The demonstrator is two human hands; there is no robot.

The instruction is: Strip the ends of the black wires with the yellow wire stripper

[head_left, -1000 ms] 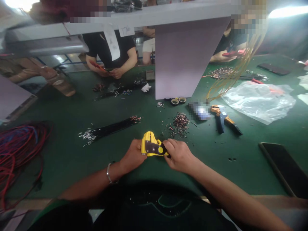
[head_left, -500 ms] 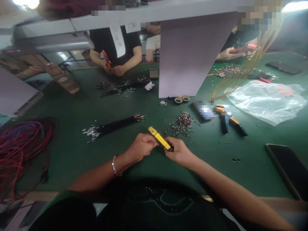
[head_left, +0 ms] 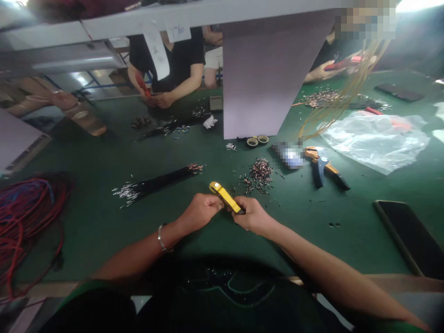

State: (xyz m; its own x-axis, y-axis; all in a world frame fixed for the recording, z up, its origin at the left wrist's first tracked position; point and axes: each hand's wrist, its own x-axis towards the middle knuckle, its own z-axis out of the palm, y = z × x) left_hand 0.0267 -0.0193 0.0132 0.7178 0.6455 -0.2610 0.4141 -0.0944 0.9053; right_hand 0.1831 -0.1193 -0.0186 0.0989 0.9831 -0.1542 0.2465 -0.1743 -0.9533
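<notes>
Now that yellow tool has turned edge-on, right hand grips it; left hand pinched, contents unclear; likely working pose

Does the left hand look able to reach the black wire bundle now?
Probably yes: the black wire bundle lies just ahead of the left hand, with nothing visible standing between them, though that hand is pinched beside the yellow tool.

Your tool is yellow with black; your desk, dark green. Wire bundle: black, coppery and silver ends. Coiled cables: red, some blue. Pliers: blue, orange, black.
</notes>
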